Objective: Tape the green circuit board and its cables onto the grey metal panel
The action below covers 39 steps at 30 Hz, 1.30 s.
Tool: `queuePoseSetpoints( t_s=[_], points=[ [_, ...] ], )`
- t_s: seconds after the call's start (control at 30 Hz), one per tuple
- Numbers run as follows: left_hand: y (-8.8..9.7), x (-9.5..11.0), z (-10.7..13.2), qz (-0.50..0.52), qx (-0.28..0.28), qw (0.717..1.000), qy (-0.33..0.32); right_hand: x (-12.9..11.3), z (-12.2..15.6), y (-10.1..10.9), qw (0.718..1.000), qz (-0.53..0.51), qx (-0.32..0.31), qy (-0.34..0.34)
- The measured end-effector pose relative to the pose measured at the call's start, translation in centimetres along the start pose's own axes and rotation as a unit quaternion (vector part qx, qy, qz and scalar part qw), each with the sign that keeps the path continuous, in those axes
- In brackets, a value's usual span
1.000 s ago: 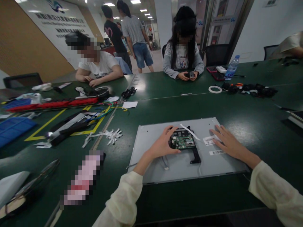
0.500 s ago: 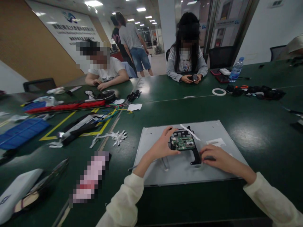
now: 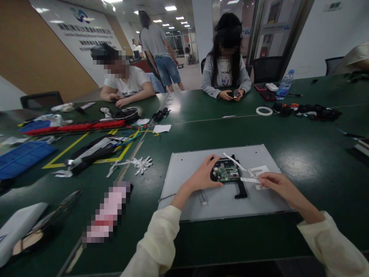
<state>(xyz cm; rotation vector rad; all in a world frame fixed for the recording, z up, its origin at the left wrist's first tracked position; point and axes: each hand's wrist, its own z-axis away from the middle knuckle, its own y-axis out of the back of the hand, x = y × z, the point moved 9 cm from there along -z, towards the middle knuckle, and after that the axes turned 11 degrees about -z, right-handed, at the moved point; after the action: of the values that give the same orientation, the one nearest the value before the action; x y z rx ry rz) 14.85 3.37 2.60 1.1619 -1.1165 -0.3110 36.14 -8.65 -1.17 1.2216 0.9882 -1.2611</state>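
A large grey panel (image 3: 178,206) lies flat on the table in front of me. On it rests a black bracket (image 3: 241,190) carrying a green circuit board (image 3: 227,173). My left hand (image 3: 204,174) grips the bracket's left edge between thumb and fingers. A white strip (image 3: 234,161) slants over the bracket's upper right corner. Pinched in my right hand (image 3: 275,182) is the end of a second white strip (image 3: 248,180), which reaches left to the board's right edge. White labels (image 3: 256,171) are stuck on the panel beyond that hand.
A short cable (image 3: 203,198) lies on the panel. Left of it are white strip scraps (image 3: 142,165), a blurred pink object (image 3: 108,211) and a blue tray (image 3: 25,156). Farther off sit a white tape roll (image 3: 264,111), a water bottle (image 3: 285,85) and two people across the table.
My right hand has moved right and up from the bracket's lower arm, and a white strip now shows in its fingers. My left hand still holds the bracket.
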Motion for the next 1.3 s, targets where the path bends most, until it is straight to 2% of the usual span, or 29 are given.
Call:
queuePoseSetpoints(
  t_s=[0.13,0.2,0.43,0.7,0.9,1.07,1.2,1.3],
  points=[
    [-0.2,0.2,0.0,-0.008,0.003,1.0,-0.003,1.6,-0.2,0.8,0.995,-0.059,0.07,-0.029],
    [-0.3,0.2,0.0,-0.01,0.006,1.0,-0.005,2.1,-0.2,1.0,0.993,-0.081,0.083,-0.034],
    [-0.6,0.2,0.0,-0.029,0.011,0.999,-0.007,3.4,-0.4,1.4,0.984,-0.139,0.102,-0.048],
    [-1.1,0.4,0.2,-0.042,-0.001,0.999,0.002,3.7,-0.2,1.3,0.98,-0.167,0.097,-0.054],
    [-0.5,0.7,0.7,-0.093,0.007,0.995,0.022,3.5,0.0,1.4,0.978,-0.173,0.104,-0.052],
    [1.4,0.9,3.7,-0.158,0.007,0.987,0.037,3.8,-0.1,1.4,0.979,-0.168,0.097,-0.055],
    [3.5,-1.3,8.7,-0.252,0.031,0.955,0.151,3.7,-0.1,1.3,0.98,-0.167,0.089,-0.053],
    [4.3,-2.5,12.2,-0.3,0.025,0.933,0.196,3.5,-0.1,1.2,0.982,-0.161,0.087,-0.049]
  ],
)
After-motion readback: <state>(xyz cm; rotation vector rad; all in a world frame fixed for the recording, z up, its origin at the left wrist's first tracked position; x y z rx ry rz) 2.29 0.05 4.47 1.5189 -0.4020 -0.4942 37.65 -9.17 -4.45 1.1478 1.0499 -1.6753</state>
